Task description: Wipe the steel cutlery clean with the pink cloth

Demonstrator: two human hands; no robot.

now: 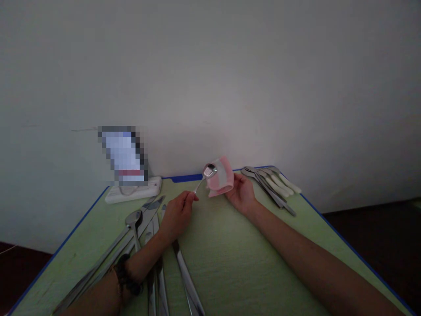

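My left hand point(177, 215) pinches the thin handle of a shiny metal spoon point(208, 172) and holds it up above the green table point(230, 254), bowl tilted toward the wall. My right hand point(242, 193) grips a folded pink cloth point(222, 177) right beside the spoon's bowl, touching or nearly touching it. Both forearms stretch in from the near edge; a dark band sits on the left wrist.
Several long metal utensils point(148, 237) lie under and beside my left forearm. A group of white-handled cutlery point(274, 184) lies at the far right corner. A white power strip point(133, 191) and a pixelated upright object point(123, 156) stand against the wall at the back left.
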